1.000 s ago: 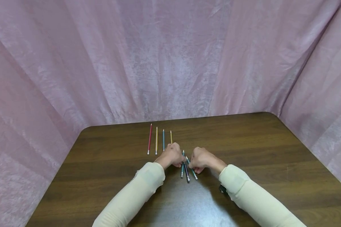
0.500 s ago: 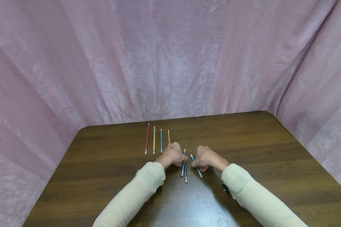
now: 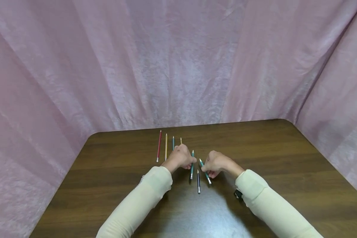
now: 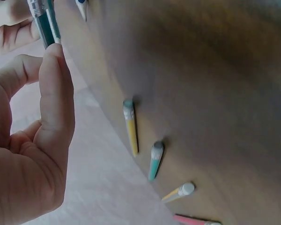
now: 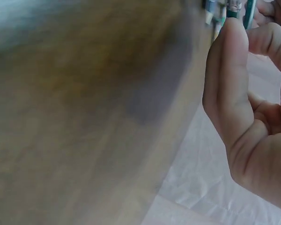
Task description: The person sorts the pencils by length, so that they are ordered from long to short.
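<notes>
Near the middle of the table, my left hand (image 3: 182, 157) pinches a teal pencil (image 3: 191, 172) between thumb and finger, its white eraser end toward me. My right hand (image 3: 218, 163) pinches a second teal pencil (image 3: 208, 178), tilted with its sharpened tip to the upper left. Between and slightly nearer me, a short dark blue pencil (image 3: 198, 183) lies on the wood, touched by neither hand. Beyond the left hand is a row of a red pencil (image 3: 159, 147), a yellow pencil (image 3: 166, 145), a blue-green pencil (image 4: 155, 161) and a shorter yellow pencil (image 4: 131, 131); the left hand partly covers the row in the head view.
The brown wooden table (image 3: 107, 185) has a far edge close behind the row's pencil tips. Pink curtains (image 3: 178, 66) hang behind the table and along its sides.
The two teal pencils have come apart from the dark blue one, which now lies by itself. My right hand has shifted right with its pencil; the left has moved its pencil slightly away from me.
</notes>
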{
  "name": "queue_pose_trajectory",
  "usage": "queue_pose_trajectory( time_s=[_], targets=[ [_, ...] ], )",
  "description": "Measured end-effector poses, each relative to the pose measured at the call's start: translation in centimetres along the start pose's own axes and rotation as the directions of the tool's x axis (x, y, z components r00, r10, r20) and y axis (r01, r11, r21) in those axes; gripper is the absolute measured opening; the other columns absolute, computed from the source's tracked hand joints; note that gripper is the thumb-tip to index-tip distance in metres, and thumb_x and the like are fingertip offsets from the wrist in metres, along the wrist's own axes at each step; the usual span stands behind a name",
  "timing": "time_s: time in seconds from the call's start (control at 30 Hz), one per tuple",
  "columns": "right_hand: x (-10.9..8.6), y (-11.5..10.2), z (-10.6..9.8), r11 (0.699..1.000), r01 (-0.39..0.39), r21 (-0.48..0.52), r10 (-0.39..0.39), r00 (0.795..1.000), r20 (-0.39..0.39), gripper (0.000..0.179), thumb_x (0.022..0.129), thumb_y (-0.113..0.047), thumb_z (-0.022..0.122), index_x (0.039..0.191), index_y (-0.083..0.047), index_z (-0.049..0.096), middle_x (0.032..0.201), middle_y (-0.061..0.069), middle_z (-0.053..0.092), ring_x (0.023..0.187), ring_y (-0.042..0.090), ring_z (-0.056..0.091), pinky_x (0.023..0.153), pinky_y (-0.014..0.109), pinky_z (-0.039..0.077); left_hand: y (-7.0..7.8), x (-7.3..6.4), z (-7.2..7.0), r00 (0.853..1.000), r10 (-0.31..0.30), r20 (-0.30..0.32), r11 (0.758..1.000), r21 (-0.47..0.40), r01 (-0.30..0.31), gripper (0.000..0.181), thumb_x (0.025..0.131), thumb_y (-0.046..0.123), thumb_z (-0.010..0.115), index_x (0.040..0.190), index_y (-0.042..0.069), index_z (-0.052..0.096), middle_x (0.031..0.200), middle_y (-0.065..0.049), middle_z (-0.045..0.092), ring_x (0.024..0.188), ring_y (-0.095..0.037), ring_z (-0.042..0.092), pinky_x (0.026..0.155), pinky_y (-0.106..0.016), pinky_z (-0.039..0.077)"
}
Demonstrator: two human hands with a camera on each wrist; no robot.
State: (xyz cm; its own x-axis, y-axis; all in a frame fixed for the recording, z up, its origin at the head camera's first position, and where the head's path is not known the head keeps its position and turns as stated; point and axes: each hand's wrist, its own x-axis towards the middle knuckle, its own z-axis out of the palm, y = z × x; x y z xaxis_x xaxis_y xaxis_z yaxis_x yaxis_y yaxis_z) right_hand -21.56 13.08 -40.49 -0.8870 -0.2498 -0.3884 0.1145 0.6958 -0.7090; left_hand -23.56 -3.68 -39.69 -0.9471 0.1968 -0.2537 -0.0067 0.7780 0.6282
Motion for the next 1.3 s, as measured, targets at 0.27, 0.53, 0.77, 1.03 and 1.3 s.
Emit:
queue_pose_trajectory(
  time_s=[0.27,0.53,0.77,1.03,1.3],
  targets=[
    [0.9,-1.2,-1.4,0.996,0.02,0.089,-0.02,1.0,0.006,0.011,0.085,0.0,0.062,0.075,0.003,0.065,0.061,0.006,0.06,0.049,0.011,0.06,0.054,0.027,0.059,0.1,1.0,-1.5,0.999,0.012,-0.043,0.999,-0.029,-0.013,0.023,0.087,0.012,0.075,0.066,0.003,0.072,0.055,-0.003,0.066,0.057,-0.02,0.071,0.054,-0.024,0.058],
    [2.1,-2.4,-2.9,0.995,0.044,0.085,-0.045,0.999,0.008,0.011,0.088,-0.002,0.061,0.081,0.006,0.065,0.066,0.008,0.061,0.055,0.013,0.063,0.058,0.028,0.06,0.3,2.2,-2.6,0.997,-0.041,-0.068,0.995,-0.088,0.035,0.023,0.089,0.012,0.074,0.069,0.002,0.072,0.061,-0.008,0.069,0.068,-0.026,0.074,0.07,-0.037,0.062],
    [3.0,-3.1,-3.5,0.995,0.048,0.091,-0.049,0.999,0.0,0.014,0.088,-0.002,0.06,0.077,0.004,0.065,0.064,0.007,0.061,0.055,0.013,0.062,0.059,0.028,0.06,0.4,3.1,-2.9,0.994,-0.066,-0.086,0.993,-0.102,0.057,0.017,0.088,0.012,0.074,0.077,-0.001,0.075,0.061,-0.007,0.07,0.071,-0.026,0.074,0.069,-0.034,0.061],
    [3.8,-3.6,-4.0,0.995,0.036,0.093,-0.036,0.999,-0.012,0.014,0.09,-0.001,0.06,0.077,0.004,0.064,0.067,0.009,0.063,0.057,0.015,0.063,0.062,0.029,0.061,0.4,4.1,-2.9,0.992,-0.078,-0.103,0.995,-0.063,0.071,0.021,0.089,0.016,0.074,0.073,0.003,0.074,0.058,-0.003,0.068,0.066,-0.022,0.074,0.068,-0.032,0.06],
    [4.8,-3.0,-3.9,0.993,0.027,0.114,-0.024,0.999,-0.032,0.012,0.09,-0.002,0.059,0.083,0.007,0.065,0.069,0.01,0.063,0.059,0.015,0.064,0.062,0.029,0.061,0.1,5.1,-2.6,0.988,-0.11,-0.109,0.992,-0.076,0.102,0.02,0.088,0.014,0.075,0.072,0.002,0.072,0.057,-0.005,0.067,0.062,-0.02,0.072,0.069,-0.034,0.061]
  ],
)
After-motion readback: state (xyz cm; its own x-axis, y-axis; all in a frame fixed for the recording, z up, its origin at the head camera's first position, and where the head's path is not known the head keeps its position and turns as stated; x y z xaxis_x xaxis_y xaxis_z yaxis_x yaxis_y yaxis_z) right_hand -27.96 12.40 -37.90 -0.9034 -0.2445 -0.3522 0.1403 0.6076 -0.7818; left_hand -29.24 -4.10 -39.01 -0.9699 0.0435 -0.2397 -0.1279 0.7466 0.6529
